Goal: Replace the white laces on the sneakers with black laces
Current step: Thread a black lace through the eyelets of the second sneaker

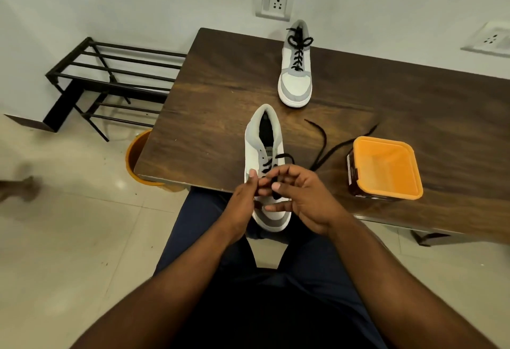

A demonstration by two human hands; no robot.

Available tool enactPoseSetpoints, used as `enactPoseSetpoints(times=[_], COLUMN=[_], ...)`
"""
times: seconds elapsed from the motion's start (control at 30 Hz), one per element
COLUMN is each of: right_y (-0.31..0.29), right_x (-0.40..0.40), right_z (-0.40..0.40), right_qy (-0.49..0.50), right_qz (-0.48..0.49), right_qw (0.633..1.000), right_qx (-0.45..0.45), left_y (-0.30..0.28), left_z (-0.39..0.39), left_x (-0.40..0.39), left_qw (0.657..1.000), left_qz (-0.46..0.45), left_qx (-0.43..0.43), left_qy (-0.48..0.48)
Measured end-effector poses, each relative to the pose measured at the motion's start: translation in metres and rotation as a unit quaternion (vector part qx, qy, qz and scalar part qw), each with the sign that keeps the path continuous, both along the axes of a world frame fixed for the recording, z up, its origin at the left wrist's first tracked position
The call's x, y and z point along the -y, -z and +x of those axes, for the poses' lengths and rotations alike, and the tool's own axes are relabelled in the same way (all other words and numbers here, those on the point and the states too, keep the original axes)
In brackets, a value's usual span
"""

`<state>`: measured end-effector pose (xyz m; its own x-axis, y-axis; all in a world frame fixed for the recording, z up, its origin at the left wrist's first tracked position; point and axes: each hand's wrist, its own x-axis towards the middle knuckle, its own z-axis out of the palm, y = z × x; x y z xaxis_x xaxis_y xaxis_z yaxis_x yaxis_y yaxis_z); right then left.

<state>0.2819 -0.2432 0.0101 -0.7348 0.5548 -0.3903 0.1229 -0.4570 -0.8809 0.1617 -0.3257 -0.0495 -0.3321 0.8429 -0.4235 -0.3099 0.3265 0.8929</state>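
Head view showed the near sneaker (263, 155) lying across the near edge of the desk (220, 94), toe toward the person and overhanging the lap, heel opening pointing away. A black lace (321, 149) was threaded through its lower eyelets, crossed a few times over the tongue, and its free length trailed off to the right across the wood, ending near an orange-lidded tub (386, 167). Both hands met over the toe end of the lacing: the left hand (244, 202) pinched at the left row of eyelets, and the right hand (306, 199) had thumb and fingers closed on a lace end just beside it, so the two were together and clamped on the lace. Which eyelet was being fed could not be told, since fingers covered it. To do this step well, the tip ought to be pinched close to its end, pushed squarely through the hole, then the slack drawn snug and both sides kept even before crossing. The long loose tail could snag on the tub. Farther back on the desk stood the other sneaker (295, 67), already laced in black and tied in a bow. No white laces were visible.
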Motion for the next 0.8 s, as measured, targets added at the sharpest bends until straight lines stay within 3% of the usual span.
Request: enactPoseSetpoints(times=[0.13, 0.23, 0.3, 0.33, 0.37, 0.4, 0.5, 0.63, 0.7, 0.8], right_y=[-0.012, -0.015, -0.01, -0.007, -0.006, -0.007, -0.005, 0.007, 0.01, 0.009], right_x=[-0.01, -0.032, -0.047, -0.052, -0.053, -0.05, -0.034, -0.051, -0.071, -0.089], right_z=[-0.005, 0.001, 0.01, 0.014, 0.015, 0.014, 0.002, 0.005, 0.018, 0.033], right_qy=[0.107, 0.203, 0.157, 0.107, 0.059, 0.013, -0.091, 0.053, 0.114, 0.128], right_qz=[0.026, 0.01, 0.171, 0.294, 0.394, 0.448, 0.435, 0.404, 0.448, 0.497], right_qw=[0.994, 0.979, 0.956, 0.914, 0.87, 0.851, 0.878, 0.894, 0.853, 0.797], right_qx=[0.018, 0.028, 0.178, 0.259, 0.291, 0.273, 0.176, 0.185, 0.243, 0.318], left_y=[0.0, -0.012, -0.022, -0.026, -0.03, -0.035, -0.047, -0.06, -0.061, -0.06], left_z=[-0.005, -0.015, -0.021, -0.023, -0.025, -0.026, -0.026, -0.036, -0.052, -0.068], left_x=[0.012, 0.015, 0.013, 0.011, 0.008, 0.004, -0.005, -0.012, -0.008, -0.004], left_qw=[0.995, 0.995, 0.996, 0.996, 0.995, 0.994, 0.989, 0.984, 0.986, 0.984], left_qz=[0.071, 0.093, 0.08, 0.074, 0.068, 0.063, 0.058, 0.042, 0.021, 0.0], left_qx=[-0.005, -0.016, -0.041, -0.057, -0.073, -0.089, -0.137, -0.171, -0.165, -0.176], left_qy=[0.073, 0.045, 0.009, -0.01, -0.02, -0.021, 0.016, 0.035, 0.018, -0.01])
